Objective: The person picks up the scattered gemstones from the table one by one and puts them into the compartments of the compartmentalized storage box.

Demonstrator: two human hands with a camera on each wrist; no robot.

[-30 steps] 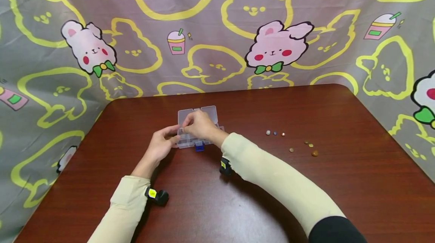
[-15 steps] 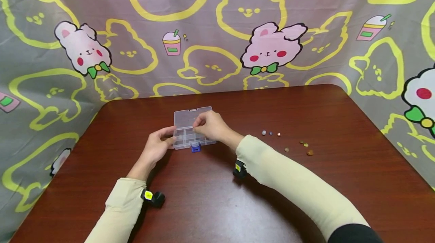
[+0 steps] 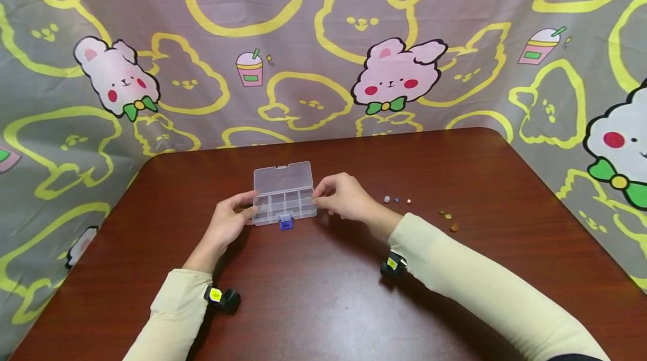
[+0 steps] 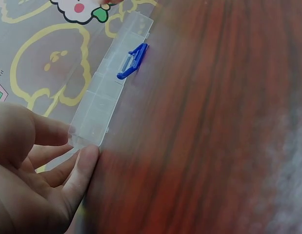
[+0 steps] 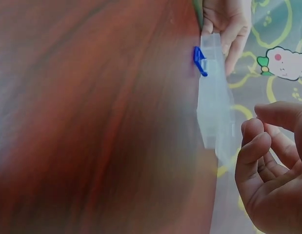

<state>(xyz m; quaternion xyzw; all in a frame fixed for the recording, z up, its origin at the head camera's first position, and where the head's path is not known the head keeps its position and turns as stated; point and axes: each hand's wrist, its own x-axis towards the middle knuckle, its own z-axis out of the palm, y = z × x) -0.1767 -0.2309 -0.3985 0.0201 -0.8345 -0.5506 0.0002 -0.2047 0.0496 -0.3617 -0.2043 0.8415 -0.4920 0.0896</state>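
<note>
A clear plastic compartment box (image 3: 285,206) stands on the table with its lid (image 3: 283,178) raised at the back and a blue latch (image 3: 286,223) hanging at the front. My left hand (image 3: 229,220) grips the box's left end; in the left wrist view the thumb (image 4: 86,158) presses the near corner, fingers behind. Beside the right end is my right hand (image 3: 343,198), fingers loosely bent and nothing visible between them. The right wrist view shows these fingers (image 5: 248,156) apart from the box.
Right of the box lie a whitish bead (image 3: 386,199), a small blue bead (image 3: 396,200) and a pale reddish one (image 3: 409,201). Farther right are yellowish beads (image 3: 447,216) and an amber one (image 3: 454,227). The right sleeve (image 3: 445,260) crosses the table; a patterned cloth (image 3: 313,46) hangs behind.
My right hand has moved right, from over the left compartments to beside the right end. My left hand keeps hold of the box. The right sleeve now covers one bead's spot.
</note>
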